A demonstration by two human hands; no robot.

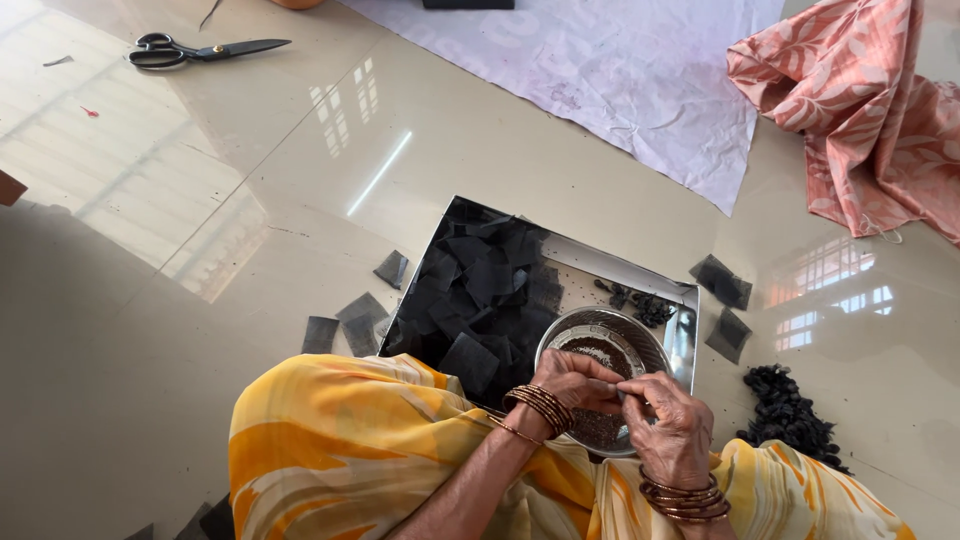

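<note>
Over the steel bowl [603,350] at 6 o'clock, my left hand [573,382] and right hand [668,425] pinch something too small to identify; next move needs fingertip precision.

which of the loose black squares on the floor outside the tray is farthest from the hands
The black square at far left, the outermost of the cluster left of the steel tray; the two squares right of the tray lie closer to the hands.

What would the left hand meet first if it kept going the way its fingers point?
The left hand points right, toward the right hand, whose fingertips it already about touches over the round steel bowl. So it would likely meet the right hand's fingers first; depth is unclear.
</note>
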